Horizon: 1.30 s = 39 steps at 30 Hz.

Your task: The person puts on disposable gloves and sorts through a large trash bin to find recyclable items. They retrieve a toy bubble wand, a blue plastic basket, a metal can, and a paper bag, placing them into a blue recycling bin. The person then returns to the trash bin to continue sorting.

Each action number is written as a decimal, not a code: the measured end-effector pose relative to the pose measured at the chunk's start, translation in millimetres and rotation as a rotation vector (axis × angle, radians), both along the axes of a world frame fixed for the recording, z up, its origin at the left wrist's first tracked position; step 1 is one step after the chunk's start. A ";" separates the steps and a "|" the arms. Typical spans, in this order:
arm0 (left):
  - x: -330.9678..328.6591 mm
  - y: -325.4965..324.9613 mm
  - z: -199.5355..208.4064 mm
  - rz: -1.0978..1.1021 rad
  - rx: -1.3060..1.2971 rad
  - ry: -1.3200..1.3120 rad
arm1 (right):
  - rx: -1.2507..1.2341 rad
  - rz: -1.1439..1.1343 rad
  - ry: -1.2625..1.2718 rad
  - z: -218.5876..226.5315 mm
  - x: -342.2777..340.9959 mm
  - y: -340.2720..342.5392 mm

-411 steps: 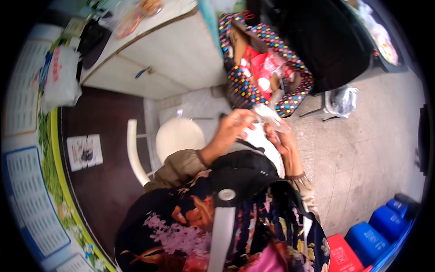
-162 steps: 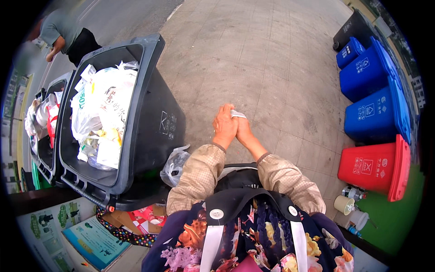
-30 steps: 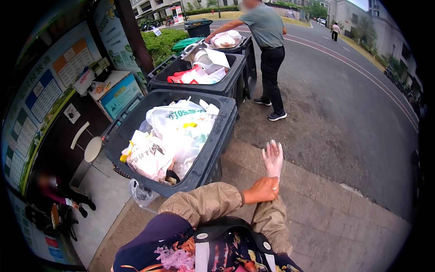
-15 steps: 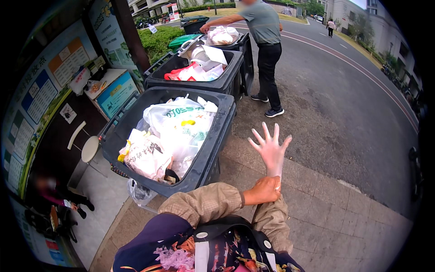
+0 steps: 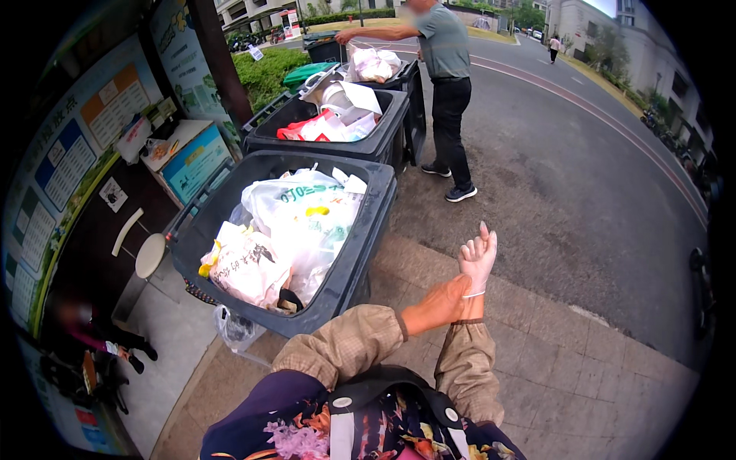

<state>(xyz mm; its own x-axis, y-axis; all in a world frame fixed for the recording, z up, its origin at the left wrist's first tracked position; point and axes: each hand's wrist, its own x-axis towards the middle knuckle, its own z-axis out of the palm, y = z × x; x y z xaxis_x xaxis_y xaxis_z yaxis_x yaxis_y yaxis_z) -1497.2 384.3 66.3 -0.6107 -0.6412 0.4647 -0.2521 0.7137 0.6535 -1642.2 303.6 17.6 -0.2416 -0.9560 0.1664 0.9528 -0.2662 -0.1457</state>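
My right hand wears a thin, see-through whitish glove whose cuff ends at the wrist. Its fingers are curled in towards the palm, and I see nothing in them. Reaching across from the left, my bare left hand is closed at that wrist, gripping the glove's edge; its fingertips are partly hidden. Left of both hands stands a dark grey wheeled bin, open and full of rubbish. In it lie a white plastic bag with green print and a pale pink bag.
Behind it is a second open bin with mixed waste. Beyond, a person in a grey-green shirt reaches over a third bin. A chair and a small counter stand at left, where someone sits low. Paving meets the asphalt road at right.
My right hand went from spread fingers to curled ones and came lower. My left hand still grips at the wrist, where the cuff now shows. The other person's arm moved farther left.
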 end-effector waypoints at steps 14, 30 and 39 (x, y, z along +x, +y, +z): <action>-16.3 -13.2 -12.0 0.229 0.026 0.245 | -0.109 -0.251 -0.285 17.4 3.6 22.2; -17.4 3.1 -5.7 -0.323 0.995 0.597 | -0.251 -0.132 -0.693 50.0 -5.9 51.3; -13.7 5.5 -8.7 -0.135 0.482 0.395 | -0.249 -0.222 -0.462 81.5 13.7 64.1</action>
